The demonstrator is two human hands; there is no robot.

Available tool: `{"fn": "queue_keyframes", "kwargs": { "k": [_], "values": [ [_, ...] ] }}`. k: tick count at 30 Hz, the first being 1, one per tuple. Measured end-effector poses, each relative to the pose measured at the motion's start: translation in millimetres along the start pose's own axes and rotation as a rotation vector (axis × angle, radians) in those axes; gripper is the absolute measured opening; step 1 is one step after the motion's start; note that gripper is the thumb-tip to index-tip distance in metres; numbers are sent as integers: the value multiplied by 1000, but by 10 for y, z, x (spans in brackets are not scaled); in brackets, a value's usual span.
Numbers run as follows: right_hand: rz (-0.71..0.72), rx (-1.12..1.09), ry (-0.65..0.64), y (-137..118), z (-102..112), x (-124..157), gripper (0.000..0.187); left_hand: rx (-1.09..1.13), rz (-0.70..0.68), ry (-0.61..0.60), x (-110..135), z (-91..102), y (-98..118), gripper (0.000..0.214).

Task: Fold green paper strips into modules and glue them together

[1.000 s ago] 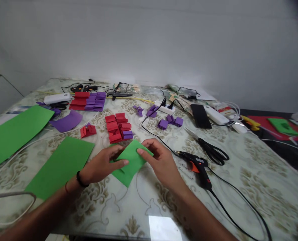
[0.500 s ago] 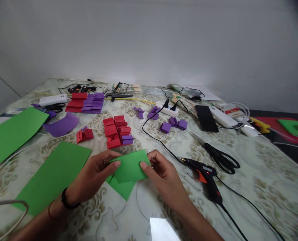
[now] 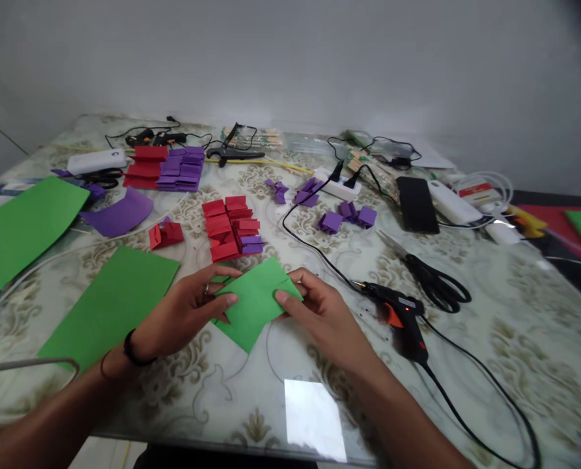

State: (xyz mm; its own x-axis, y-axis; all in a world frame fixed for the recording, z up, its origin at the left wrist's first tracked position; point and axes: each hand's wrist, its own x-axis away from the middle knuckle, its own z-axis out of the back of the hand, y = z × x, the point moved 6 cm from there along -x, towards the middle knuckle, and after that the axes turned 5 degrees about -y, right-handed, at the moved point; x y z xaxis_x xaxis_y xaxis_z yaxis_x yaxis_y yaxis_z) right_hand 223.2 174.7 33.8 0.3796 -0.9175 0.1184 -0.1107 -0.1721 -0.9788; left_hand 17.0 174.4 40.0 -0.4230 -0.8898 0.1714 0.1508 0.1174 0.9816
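Between my two hands is a green sheet of paper (image 3: 254,303), tilted so one corner points toward me. My left hand (image 3: 193,306) pinches its left side, thumb on top and fingers behind. On the right edge, my right hand (image 3: 317,312) grips it the same way, with the fingers mostly hidden underneath. Just beyond the sheet lies a cluster of folded red paper pieces (image 3: 225,228) with one folded purple piece (image 3: 251,245). A larger green sheet (image 3: 117,299) rests flat beside my left forearm.
A hot glue gun (image 3: 398,316) with an orange trigger and lit red light lies right of my right hand, near black-handled scissors (image 3: 434,280). A white power strip (image 3: 337,184), folded purple pieces (image 3: 329,223) and a black phone (image 3: 417,205) are farther back. Cables cross the table.
The green paper between my hands has turned and now shows as one diamond shape; before, a level piece lay over another. The view has tipped down, showing the table's near edge.
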Motion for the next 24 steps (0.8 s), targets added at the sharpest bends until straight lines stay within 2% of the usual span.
{"fn": "queue_keyframes", "kwargs": {
  "k": [4, 8, 12, 15, 18, 20, 22, 24],
  "values": [
    [-3, 65, 78, 39, 68, -2, 40, 36, 24, 16, -13, 31, -74, 37],
    [-5, 131, 115, 66, 124, -1, 41, 9, 11, 11, -10, 68, -48, 30],
    [26, 124, 83, 34, 109, 15, 40, 75, 26, -37, 3, 77, -24, 33],
    [86, 128, 64, -53, 106, 37, 48, 206, 42, -41, 14, 82, -34, 38],
    [156, 228, 38, -147, 136, 52, 36, 295, 46, -49, 29, 69, -42, 44],
    [194, 299, -6, -176, 154, 57, 33, 301, 39, -42, 43, 70, -40, 41],
    [219, 320, -37, -177, 177, 61, 38, 290, 24, -32, 58, 81, -27, 36],
    [233, 308, -18, -172, 212, 65, 39, 255, -34, -36, 72, 100, 22, 36]
  ]
}}
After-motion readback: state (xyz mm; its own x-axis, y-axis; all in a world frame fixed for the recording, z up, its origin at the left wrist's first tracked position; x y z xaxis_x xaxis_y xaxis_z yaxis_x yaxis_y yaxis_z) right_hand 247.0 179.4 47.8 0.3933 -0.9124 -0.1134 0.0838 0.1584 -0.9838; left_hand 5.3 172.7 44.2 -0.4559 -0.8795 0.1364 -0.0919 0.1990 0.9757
